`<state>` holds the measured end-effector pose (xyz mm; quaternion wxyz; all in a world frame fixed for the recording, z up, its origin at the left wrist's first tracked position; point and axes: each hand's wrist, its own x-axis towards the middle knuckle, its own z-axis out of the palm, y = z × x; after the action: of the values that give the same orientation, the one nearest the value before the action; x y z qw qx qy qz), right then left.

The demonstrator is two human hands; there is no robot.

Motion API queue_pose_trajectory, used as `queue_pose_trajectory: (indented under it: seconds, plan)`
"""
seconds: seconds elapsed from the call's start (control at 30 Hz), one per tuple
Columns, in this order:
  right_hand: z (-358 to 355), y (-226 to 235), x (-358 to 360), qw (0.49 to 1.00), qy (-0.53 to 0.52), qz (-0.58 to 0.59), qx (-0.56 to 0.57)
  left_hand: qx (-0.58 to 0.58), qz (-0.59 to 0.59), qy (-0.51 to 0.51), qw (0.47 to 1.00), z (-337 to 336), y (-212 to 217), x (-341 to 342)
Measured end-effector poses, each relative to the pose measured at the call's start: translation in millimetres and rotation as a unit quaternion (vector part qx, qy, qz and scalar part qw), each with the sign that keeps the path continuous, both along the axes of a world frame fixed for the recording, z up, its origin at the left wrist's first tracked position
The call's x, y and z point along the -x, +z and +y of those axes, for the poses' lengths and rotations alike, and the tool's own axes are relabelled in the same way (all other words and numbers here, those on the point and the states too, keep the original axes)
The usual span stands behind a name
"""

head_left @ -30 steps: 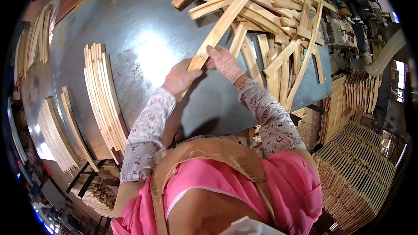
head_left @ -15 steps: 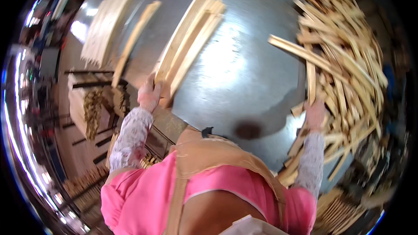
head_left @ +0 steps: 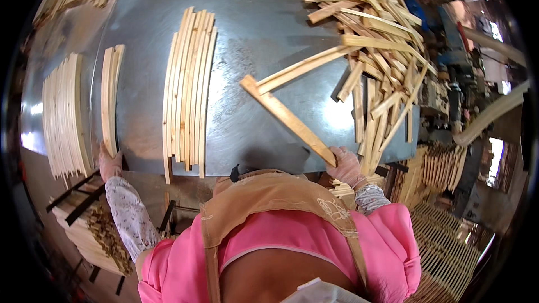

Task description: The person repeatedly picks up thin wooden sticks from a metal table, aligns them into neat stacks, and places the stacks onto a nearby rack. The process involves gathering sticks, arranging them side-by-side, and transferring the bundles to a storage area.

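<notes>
Right hand [head_left: 346, 167] grips the near end of a wood slat [head_left: 287, 119] angled across the metal counter [head_left: 252, 33]. Left hand [head_left: 110, 161] grasps a thin slat pair [head_left: 111, 96] at the counter's near-left edge. Aligned slat stack [head_left: 189, 87] between them; loose slat pile [head_left: 376, 50] far right.

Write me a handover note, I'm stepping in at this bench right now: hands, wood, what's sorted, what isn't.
Left hand: grips the near end of a small slat stack at the table's left edge.
Right hand: holds one slat, angled over the table.
Done: neat rows lie left and centre.
Left: the jumbled pile on the right is unsorted.
</notes>
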<state>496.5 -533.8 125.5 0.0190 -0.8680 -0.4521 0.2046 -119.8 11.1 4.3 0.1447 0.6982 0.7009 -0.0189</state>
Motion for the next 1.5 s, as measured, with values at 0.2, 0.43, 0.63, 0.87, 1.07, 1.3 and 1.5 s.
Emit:
queue_pose_trajectory:
  seconds: [0.2,0.43,0.63,0.87,1.07,1.3,1.5]
  plan:
    - [35.5,-0.1,27.1,0.994,0.033,0.042,-0.1,-0.024,0.089,0.058,0.994,-6.0,26.0,-39.4]
    - [145.3,15.0,4.2,0.947,0.172,0.207,-0.174,-0.097,-0.404,-0.042,0.909,-86.3,44.5,-233.0]
    - [268.9,59.5,-103.6,0.935,0.126,0.011,-0.331,-0.092,-0.314,-0.375,0.867,-144.0,66.8,-433.3]
    - [330.0,65.4,-290.3,0.959,0.012,-0.037,-0.28,-0.095,0.057,-0.434,0.894,-84.4,54.5,-518.6]
    - [289.0,-66.8,-326.1,0.971,0.178,-0.16,-0.029,-0.047,0.05,-0.482,0.874,-74.5,66.6,-514.0]
    - [320.8,-38.0,-275.0,0.986,0.046,0.148,-0.068,0.319,-0.27,-0.148,0.896,-158.4,80.4,-373.1]
    - [335.8,-56.1,-133.3,0.782,-0.264,0.555,-0.107,0.52,-0.65,0.136,0.537,-191.6,77.6,-390.3]
